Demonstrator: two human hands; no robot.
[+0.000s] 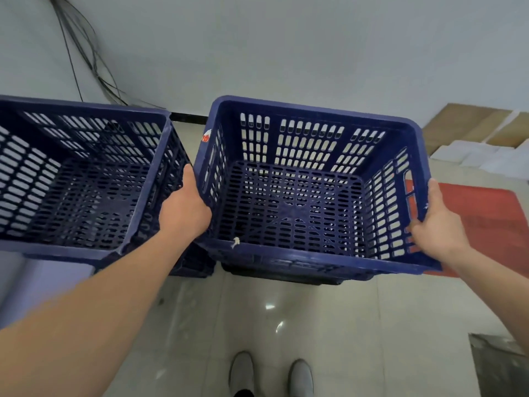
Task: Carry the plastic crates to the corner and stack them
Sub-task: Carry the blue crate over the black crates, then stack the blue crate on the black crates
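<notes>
A dark blue slotted plastic crate is in front of me, empty, with a small knot of string on its near rim. My left hand grips its left wall and my right hand grips its right wall by the handle slot. Under it the edge of another crate shows; I cannot tell whether the two touch. A second stack of blue crates stands to the left, close beside my left hand.
A pale wall runs behind the crates, with loose cables hanging at the upper left. A red mat lies on the tiled floor at the right, beyond it flat cardboard and white sheets. My shoes are below.
</notes>
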